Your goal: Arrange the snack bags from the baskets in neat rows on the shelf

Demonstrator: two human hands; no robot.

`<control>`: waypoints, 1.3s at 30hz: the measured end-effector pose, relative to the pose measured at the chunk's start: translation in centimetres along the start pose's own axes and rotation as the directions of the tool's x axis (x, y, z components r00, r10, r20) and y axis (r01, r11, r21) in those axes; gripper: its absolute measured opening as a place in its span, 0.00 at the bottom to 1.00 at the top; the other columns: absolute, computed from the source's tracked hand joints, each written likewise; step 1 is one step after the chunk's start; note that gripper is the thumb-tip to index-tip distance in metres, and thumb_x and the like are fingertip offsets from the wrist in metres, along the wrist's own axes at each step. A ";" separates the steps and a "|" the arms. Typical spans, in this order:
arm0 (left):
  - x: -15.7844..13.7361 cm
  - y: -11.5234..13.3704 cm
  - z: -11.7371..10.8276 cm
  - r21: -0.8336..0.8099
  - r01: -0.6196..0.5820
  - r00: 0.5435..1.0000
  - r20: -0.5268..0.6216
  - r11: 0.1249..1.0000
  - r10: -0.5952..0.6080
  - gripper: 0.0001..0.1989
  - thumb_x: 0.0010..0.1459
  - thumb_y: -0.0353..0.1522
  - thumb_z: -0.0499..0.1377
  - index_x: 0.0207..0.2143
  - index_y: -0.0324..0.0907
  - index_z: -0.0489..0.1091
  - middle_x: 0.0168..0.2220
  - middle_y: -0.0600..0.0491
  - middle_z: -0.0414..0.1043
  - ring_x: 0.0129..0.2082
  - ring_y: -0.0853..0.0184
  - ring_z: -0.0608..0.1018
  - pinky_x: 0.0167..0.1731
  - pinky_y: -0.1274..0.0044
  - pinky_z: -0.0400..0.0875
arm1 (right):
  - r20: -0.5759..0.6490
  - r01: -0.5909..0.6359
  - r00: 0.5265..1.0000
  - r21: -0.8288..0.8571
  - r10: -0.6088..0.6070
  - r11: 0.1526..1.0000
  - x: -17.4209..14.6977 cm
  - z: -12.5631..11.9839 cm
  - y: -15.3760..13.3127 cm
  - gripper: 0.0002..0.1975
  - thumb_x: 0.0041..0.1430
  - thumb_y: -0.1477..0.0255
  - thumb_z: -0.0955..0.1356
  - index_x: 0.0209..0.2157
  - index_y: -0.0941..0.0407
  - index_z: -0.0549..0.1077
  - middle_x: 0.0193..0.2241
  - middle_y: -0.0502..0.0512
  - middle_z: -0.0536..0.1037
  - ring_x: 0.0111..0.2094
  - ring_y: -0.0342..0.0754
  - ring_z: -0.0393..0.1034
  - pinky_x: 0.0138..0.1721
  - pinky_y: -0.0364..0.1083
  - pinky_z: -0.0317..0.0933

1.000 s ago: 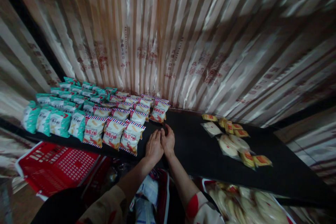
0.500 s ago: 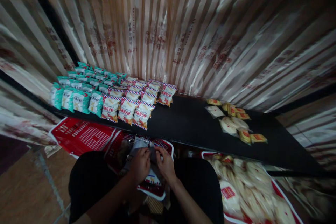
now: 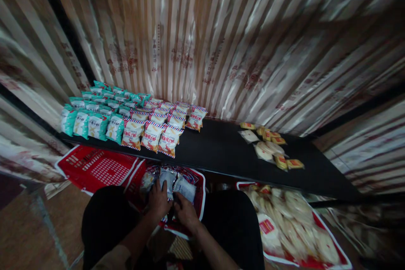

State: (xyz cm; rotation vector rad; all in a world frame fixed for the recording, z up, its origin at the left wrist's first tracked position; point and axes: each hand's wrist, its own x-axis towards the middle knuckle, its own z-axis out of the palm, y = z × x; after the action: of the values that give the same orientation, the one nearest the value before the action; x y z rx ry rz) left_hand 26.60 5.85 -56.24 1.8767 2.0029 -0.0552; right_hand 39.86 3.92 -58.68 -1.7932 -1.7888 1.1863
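My left hand point(image 3: 159, 201) lies over a snack bag point(image 3: 167, 178) in the red basket point(image 3: 203, 202) between my knees, its fingers apart on the wrapper. Close beside it, my right hand point(image 3: 187, 214) has its fingers curled at the lower edge of another pale snack bag point(image 3: 185, 188). Its fingertips are partly hidden. On the black shelf ahead, white-and-orange snack bags point(image 3: 170, 140) with striped edges stand in rows. Teal snack bags point(image 3: 97, 126) fill the left end.
An overlapping red basket point(image 3: 104, 168) sits at the left under the shelf point(image 3: 218, 147). Yellow packets point(image 3: 295, 163) and round white packs point(image 3: 265, 151) lie on the shelf's right part. Below stands a basket of similar packs point(image 3: 297, 223). A pleated printed curtain point(image 3: 190, 42) hangs behind.
Both hands were together pinching a bag higher over the basket. They have moved down and separated, the left spreading on one bag, the right at another. The view has shifted slightly.
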 end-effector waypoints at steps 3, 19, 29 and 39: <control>0.5 -0.1 0.4 0.011 0.007 1.000 -0.015 1.000 -0.007 0.33 0.49 0.31 0.59 0.59 0.40 0.57 0.62 0.38 0.52 0.55 0.51 0.66 0.49 0.66 0.64 | 0.031 -0.038 0.999 0.103 0.035 0.994 1.2 0.2 -0.1 0.25 0.52 0.76 0.61 0.54 0.59 0.67 0.53 0.61 0.70 0.55 0.51 0.64 0.57 0.51 0.54; 1.1 -2.2 -2.0 -0.318 -0.062 0.998 -0.020 0.946 0.059 0.24 0.52 0.26 0.53 0.53 0.39 0.65 0.51 0.46 0.70 0.52 0.62 0.69 0.55 0.72 0.57 | -0.034 -0.067 0.995 0.460 0.093 0.885 1.9 0.6 -0.1 0.18 0.53 0.74 0.59 0.43 0.57 0.73 0.38 0.56 0.79 0.41 0.50 0.74 0.47 0.50 0.64; -0.2 -3.3 -5.4 -0.664 -0.010 0.995 0.069 0.748 0.075 0.19 0.53 0.31 0.50 0.46 0.36 0.70 0.44 0.47 0.75 0.42 0.64 0.76 0.44 0.74 0.69 | -0.114 0.268 0.961 0.162 -0.252 0.950 0.1 -3.7 -1.3 0.27 0.46 0.81 0.63 0.50 0.52 0.71 0.50 0.55 0.72 0.53 0.50 0.64 0.57 0.53 0.54; -1.4 -1.8 -9.8 -0.884 0.064 0.977 0.149 0.463 0.150 0.20 0.48 0.44 0.57 0.37 0.38 0.73 0.28 0.53 0.75 0.28 0.67 0.75 0.28 0.77 0.68 | -0.137 0.342 0.936 0.147 -0.323 0.928 -1.5 -7.0 -4.0 0.15 0.55 0.64 0.67 0.42 0.55 0.75 0.43 0.57 0.76 0.45 0.52 0.68 0.48 0.50 0.61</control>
State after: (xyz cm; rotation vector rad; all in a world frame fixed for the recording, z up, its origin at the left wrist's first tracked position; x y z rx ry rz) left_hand 22.43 7.17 -47.16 1.1253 1.3512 0.6738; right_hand 42.67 5.24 -51.15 -1.3648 -1.7809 1.0443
